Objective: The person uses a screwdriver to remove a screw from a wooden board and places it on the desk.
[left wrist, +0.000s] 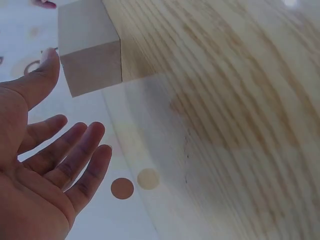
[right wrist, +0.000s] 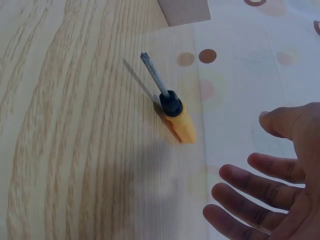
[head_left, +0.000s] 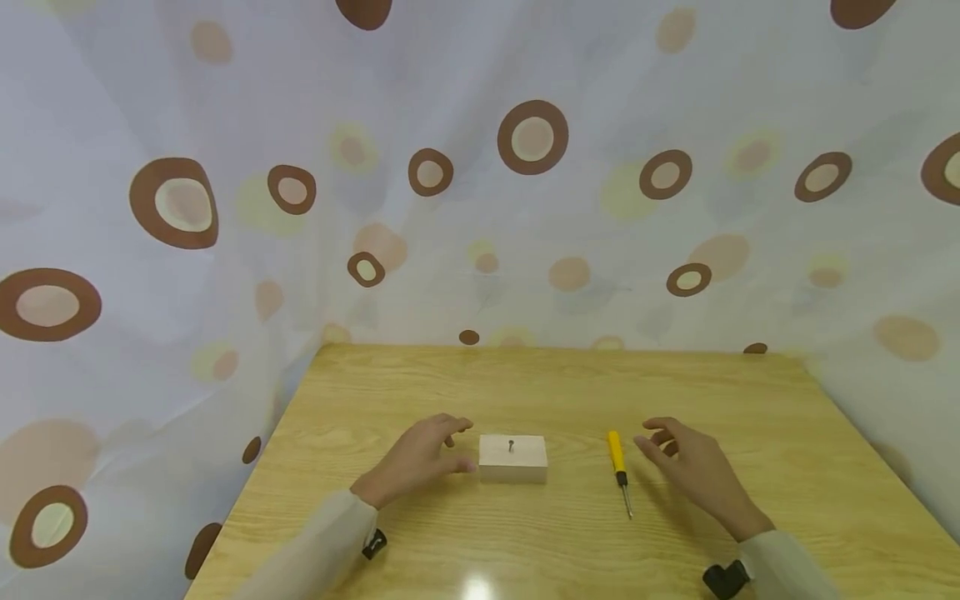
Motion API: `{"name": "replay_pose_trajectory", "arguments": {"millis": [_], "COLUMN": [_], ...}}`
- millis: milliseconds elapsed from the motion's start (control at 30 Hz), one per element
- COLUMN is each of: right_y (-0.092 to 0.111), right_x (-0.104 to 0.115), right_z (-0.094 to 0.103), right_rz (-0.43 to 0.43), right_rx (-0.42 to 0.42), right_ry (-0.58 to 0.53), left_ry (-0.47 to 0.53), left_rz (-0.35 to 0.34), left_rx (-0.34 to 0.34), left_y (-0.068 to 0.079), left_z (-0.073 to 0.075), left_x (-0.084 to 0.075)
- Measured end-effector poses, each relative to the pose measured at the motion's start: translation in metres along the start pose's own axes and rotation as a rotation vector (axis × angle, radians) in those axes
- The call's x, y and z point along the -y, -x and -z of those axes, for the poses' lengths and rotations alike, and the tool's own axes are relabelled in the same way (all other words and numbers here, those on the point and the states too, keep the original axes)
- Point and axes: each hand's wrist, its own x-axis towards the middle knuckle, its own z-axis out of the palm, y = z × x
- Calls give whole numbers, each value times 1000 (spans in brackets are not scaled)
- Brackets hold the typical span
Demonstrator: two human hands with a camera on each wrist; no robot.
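Observation:
A pale rectangular block [head_left: 513, 472] sits on the wooden table, with a small screw [head_left: 512, 446] standing upright from its top. To its right lies a screwdriver [head_left: 617, 454] with a yellow handle, black collar and metal shaft, its tip towards the near edge. My left hand [head_left: 416, 457] hovers at the block's left side, fingers apart and holding nothing; in the left wrist view the thumb comes close to the block [left wrist: 92, 70]. Right of the screwdriver, my right hand [head_left: 693, 467] is held with loosely bent fingers, nothing in it. The right wrist view shows the screwdriver [right wrist: 181, 125] apart from those fingers.
The wood-grain table [head_left: 420, 383] is bordered at the back and sides by a white curtain [head_left: 465, 225] with brown and yellow spots. Dark straps or devices [head_left: 726, 578] sit at both wrists, below light sleeves [head_left: 318, 546].

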Motion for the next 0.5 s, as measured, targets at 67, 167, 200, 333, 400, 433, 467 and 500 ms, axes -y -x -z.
{"name": "replay_pose_trajectory", "arguments": {"millis": [67,167,200,333,400,433,467,500], "right_y": [-2,-5,-7,-9,-9,-9,-10,-10], "right_x": [1,1,1,1,1,1,2,2], "right_z": [-2,-6,-7,-10,-11,-11,-12,-13], "right_rz": [-4,3,6,12,9,8,5,2], "right_rx": [6,15,15,20,29,34,38,40], "right_ry": [-1,9,13,10,-2,-9,-12,-16], "left_ry": [2,-10,-14,-33,-38,-40,-41,-42], "left_rz": [7,12,12,-6,-19,-25,-26,-30], "left_rx": [12,25,28,30,34,33,35,36], "left_y": [0,0,0,-2,-3,-4,-5,-6], "left_z": [-4,-7,-8,-10,-11,-11,-11,-11], "left_x": [-1,-3,-4,-7,-8,-9,-9,-9]}}
